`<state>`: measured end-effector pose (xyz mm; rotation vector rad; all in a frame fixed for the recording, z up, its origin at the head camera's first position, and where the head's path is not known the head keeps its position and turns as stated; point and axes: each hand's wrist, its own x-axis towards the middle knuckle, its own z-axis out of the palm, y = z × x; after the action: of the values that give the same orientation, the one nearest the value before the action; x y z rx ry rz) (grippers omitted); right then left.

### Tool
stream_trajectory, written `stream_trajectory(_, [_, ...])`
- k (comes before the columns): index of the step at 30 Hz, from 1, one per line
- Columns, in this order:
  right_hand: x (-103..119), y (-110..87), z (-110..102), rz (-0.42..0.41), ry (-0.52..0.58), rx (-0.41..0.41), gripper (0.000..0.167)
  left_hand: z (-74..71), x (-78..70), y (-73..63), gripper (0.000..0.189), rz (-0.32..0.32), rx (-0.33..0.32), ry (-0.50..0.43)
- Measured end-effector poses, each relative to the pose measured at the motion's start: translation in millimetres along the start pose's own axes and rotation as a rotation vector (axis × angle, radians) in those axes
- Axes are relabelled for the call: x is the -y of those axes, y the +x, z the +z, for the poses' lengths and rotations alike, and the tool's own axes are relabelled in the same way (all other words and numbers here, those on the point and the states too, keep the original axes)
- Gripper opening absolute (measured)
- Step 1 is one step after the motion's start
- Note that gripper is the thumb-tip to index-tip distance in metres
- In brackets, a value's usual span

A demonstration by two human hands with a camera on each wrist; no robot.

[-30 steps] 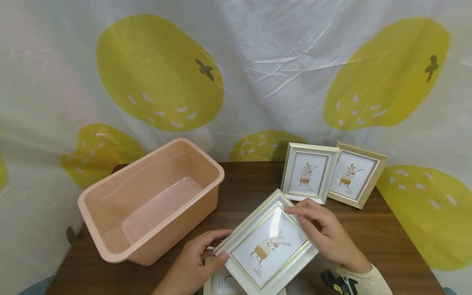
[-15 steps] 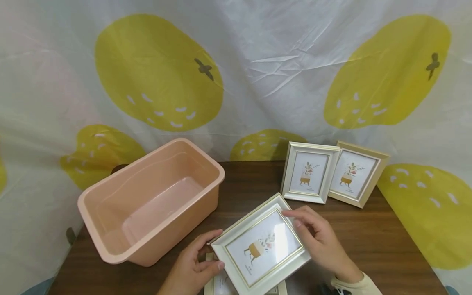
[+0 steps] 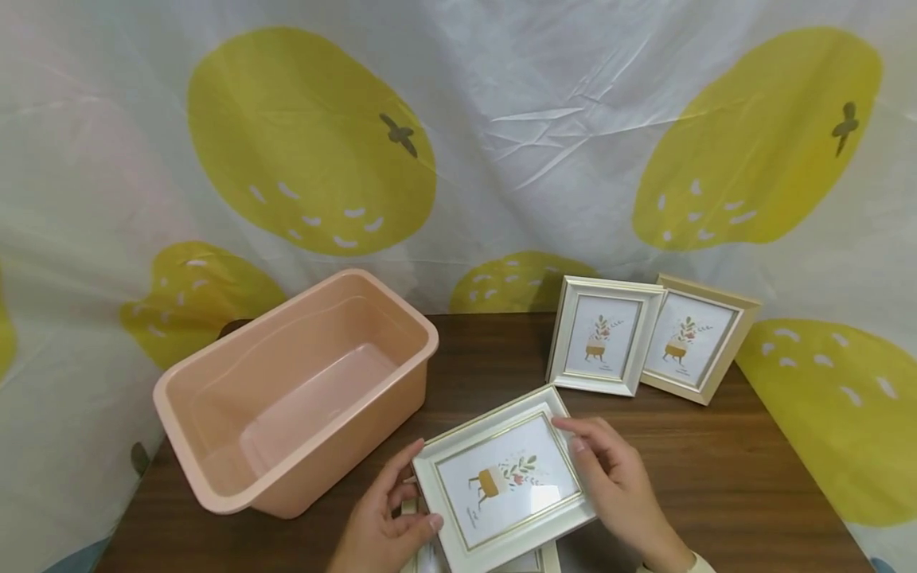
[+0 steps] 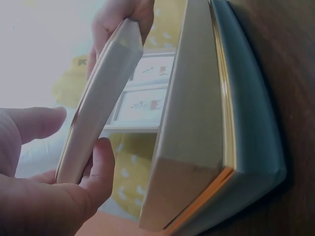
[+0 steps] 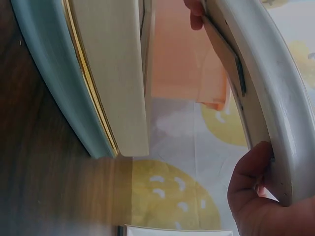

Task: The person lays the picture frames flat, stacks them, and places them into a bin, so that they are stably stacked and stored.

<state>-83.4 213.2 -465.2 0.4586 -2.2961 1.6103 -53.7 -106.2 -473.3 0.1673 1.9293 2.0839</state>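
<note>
Hands (image 3: 387, 513) (image 3: 618, 477) hold a white frame (image 3: 505, 481), its caption (image 3: 474, 515) illegibly small.

At least five picture frames — one held frame (image 3: 505, 481) near, two far right (white frame (image 3: 605, 334), beige frame (image 3: 693, 338)), two stacked near (cream frame (image 4: 192, 108), teal frame (image 4: 251, 103)) — one pink tub (image 3: 358, 434) left, one table (image 3: 480, 358), one far curtain (image 3: 530, 199), two hands: left hand (image 3: 387, 517), right hand (image 3: 619, 481)
</note>
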Motion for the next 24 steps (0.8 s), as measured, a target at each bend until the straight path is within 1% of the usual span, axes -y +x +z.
stream_trajectory(4, [1.6, -4.5, 3.7, 0.035, 0.034, -0.014, 0.032, 1.3, 0.7, -2.0, 0.092, -0.002, -0.013, -0.019])
stream_trajectory(10, [-0.6, -10.5, 2.4, 0.079, 0.046, 0.011, 0.030, -0.6, 0.9, -4.2, 0.090, -0.019, -0.012, -0.018])
stream_trajectory(12, [-2.0, -11.8, 0.7, 0.058, 0.020, 0.031, 0.030, -1.4, 0.9, -4.4, 0.088, -0.011, -0.017, -0.006])
stream_trajectory(14, [-3.3, -13.6, -1.0, 0.019, -0.020, 0.054, 0.032, -2.7, 0.3, -4.8, 0.086, -0.004, -0.032, 0.013])
stream_trajectory(16, [-4.5, -16.3, -1.9, -0.024, -0.073, 0.072, 0.035, -4.5, -0.5, -5.5, 0.084, 0.004, -0.059, 0.038])
stream_trajectory(18, [-5.2, -19.4, -2.1, -0.046, -0.112, 0.090, 0.037, -6.8, -1.4, -6.6, 0.081, 0.009, -0.086, 0.065])
stream_trajectory(21, [-5.2, -24.5, -0.9, -0.034, -0.119, 0.116, 0.039, -10.8, -1.9, -7.8, 0.076, 0.015, -0.107, 0.088])
stream_trajectory(24, [-5.7, -28.6, 1.2, -0.010, -0.122, 0.140, 0.038, -14.4, -0.4, -9.1, 0.073, 0.019, -0.112, 0.092])
